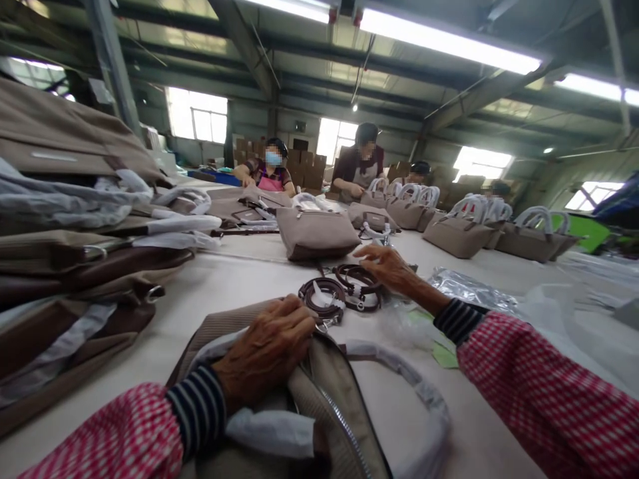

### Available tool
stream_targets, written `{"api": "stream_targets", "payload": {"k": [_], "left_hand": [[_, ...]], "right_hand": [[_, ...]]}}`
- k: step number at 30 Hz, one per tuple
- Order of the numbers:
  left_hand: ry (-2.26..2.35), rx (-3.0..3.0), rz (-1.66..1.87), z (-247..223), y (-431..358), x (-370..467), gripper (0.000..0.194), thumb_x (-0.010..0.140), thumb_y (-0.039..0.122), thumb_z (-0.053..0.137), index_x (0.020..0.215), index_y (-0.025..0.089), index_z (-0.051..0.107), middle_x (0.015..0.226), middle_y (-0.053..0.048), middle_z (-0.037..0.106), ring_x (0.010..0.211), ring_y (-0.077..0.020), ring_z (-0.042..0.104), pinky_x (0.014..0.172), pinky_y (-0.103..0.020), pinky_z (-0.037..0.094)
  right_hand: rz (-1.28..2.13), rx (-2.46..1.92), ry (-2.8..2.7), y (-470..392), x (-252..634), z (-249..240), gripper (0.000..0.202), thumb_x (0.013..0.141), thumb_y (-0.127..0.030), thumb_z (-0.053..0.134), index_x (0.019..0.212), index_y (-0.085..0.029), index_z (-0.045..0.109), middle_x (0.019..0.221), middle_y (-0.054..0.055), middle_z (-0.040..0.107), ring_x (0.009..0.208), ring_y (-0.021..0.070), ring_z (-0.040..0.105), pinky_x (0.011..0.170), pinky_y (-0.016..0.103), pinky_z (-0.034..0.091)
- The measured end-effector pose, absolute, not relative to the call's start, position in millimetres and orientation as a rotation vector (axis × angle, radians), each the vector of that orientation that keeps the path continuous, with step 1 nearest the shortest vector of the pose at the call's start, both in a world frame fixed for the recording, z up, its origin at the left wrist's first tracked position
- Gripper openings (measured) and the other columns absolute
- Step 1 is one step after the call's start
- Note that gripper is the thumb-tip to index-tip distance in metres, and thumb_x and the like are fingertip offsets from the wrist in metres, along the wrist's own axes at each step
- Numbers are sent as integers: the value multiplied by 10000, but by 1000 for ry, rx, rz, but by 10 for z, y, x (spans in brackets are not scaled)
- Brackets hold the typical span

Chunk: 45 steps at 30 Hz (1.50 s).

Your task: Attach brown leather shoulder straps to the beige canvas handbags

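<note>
A taupe handbag (332,399) with an open zipper lies in front of me on the white table. My left hand (269,346) is closed over its upper edge, fingers bent, the fingertips partly hidden. One handle (424,386), wrapped in white paper, loops out to the bag's right. Just past the bag lie two coiled dark brown straps, the left coil (323,297) and the right coil (357,287), both with white wrapping. Stretched forward beyond them, my right hand (392,266) is open, fingers extended near small metal-looking pieces that I cannot make out.
Several taupe bags are piled at the left (74,266). Another bag (319,233) stands ahead, with a row of bags (459,236) at the back right. Clear plastic (474,289) and a green paper piece (444,356) lie at the right. Co-workers (362,166) are across the table.
</note>
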State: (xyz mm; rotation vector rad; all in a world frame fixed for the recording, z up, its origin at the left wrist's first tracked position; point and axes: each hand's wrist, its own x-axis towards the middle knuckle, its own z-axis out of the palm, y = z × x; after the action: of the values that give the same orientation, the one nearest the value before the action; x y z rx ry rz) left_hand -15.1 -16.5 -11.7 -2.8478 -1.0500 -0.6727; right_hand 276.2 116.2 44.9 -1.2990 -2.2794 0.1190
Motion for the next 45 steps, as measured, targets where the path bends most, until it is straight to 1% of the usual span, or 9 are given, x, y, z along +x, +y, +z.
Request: {"api": "stream_targets", "payload": {"k": [7,14,20,25,29,33,37,41,45], "left_hand": [[-1033,-2880,-722,-132,-159,-159,128,1014,118,505,928,195,559,1009,-32,627,1005,-237,487,940,-409,423],[-1002,-2870,-722,-118,-157,-146,127,1013,116,514,915,187,553,992,-38,621,992,-240,488,904,-403,431],[-997,-2836,-718,-111,-161,-147,120,990,108,562,896,181,548,984,-45,620,1001,-251,499,882,-404,451],[-954,-2821,-739,-138,-163,-172,124,980,112,584,889,186,545,988,-34,621,1009,-245,506,901,-400,454],[-915,-2846,-743,-121,-177,-174,140,969,101,602,876,182,536,980,-26,620,1007,-236,504,908,-392,456],[-927,-2874,-743,-90,-199,-167,154,949,75,616,868,178,535,982,-26,627,1008,-236,497,885,-381,456],[-908,-2875,-743,-97,-197,-172,141,972,95,595,872,178,538,981,-29,626,1000,-236,492,887,-385,450],[-938,-2877,-755,-122,-177,-187,155,985,115,579,852,182,535,961,-33,619,991,-238,491,870,-381,447],[-938,-2888,-768,-129,-165,-198,136,996,123,558,876,185,540,973,-31,619,1006,-239,495,864,-381,438]], "right_hand": [[122,-1320,-2478,982,2663,76,238,862,-150,600,1031,-174,766,1050,86,758,989,244,681,929,339,496],[17,-1472,-2584,943,2787,212,383,920,-262,631,1295,-188,668,1259,124,682,1173,277,601,992,358,420],[-50,-1640,-2640,919,2612,157,194,862,-185,612,999,-164,747,963,112,730,951,259,651,783,295,402],[-73,-1682,-2533,1112,2571,212,285,838,-222,617,1080,-165,757,900,77,724,857,229,649,687,273,376],[-78,-1630,-2479,1191,2583,283,348,904,-262,578,1191,-138,730,967,89,713,871,228,635,702,280,398],[-96,-1399,-2565,983,2448,261,419,906,-188,610,1323,-189,658,1234,102,655,1110,242,570,884,308,414],[-241,-973,-2882,755,2299,173,332,893,-51,580,1146,-217,715,1186,74,660,1095,232,513,903,335,380],[-369,-935,-2981,749,2232,141,163,973,-112,566,1014,-182,708,1097,80,677,1045,238,504,828,343,358],[-389,-1044,-2930,722,2184,352,80,958,-202,635,979,-170,706,1034,80,688,1008,235,534,821,342,360]]}}
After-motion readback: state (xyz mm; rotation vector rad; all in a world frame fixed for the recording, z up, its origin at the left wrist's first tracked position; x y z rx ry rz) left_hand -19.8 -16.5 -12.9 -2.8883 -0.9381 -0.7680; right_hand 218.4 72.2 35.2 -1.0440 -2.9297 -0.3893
